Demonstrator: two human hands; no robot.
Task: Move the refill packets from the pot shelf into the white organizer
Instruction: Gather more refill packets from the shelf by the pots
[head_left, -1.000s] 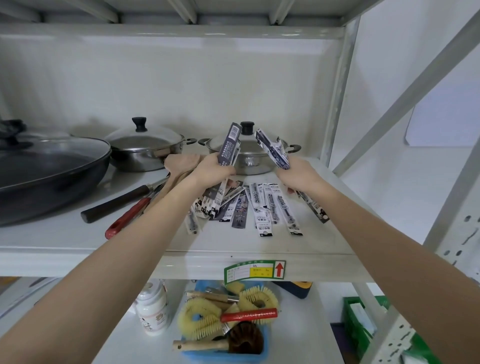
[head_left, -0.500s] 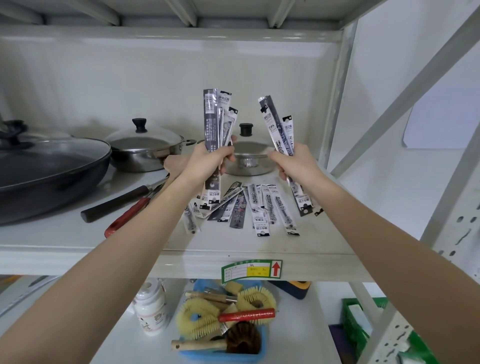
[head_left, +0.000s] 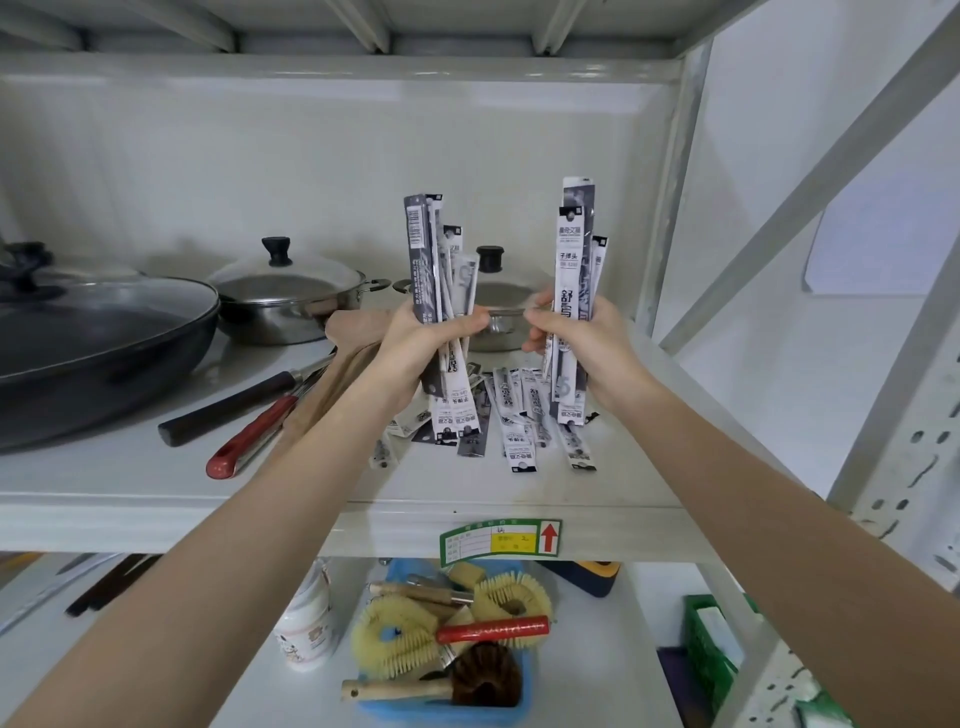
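Note:
My left hand (head_left: 421, 338) grips a bunch of long dark and white refill packets (head_left: 434, 260), held upright above the pot shelf (head_left: 130, 467). My right hand (head_left: 582, 338) grips a second upright bunch of refill packets (head_left: 576, 254). The two hands are close together, a little apart. Several more refill packets (head_left: 511, 421) lie loose on the shelf below and behind my hands. No white organizer is in view.
A black lidded pan (head_left: 88, 332) and two steel lidded pots (head_left: 285, 296) (head_left: 496, 312) stand on the shelf, with dark-handled and red-handled utensils (head_left: 244, 441) beside them. Below, a blue bin of brushes (head_left: 447, 639), a white bottle (head_left: 306, 623) and a green crate (head_left: 711, 649).
Both hands have lifted their packet bunches off the shelf and turned them upright, then drawn them closer together and nearer to me.

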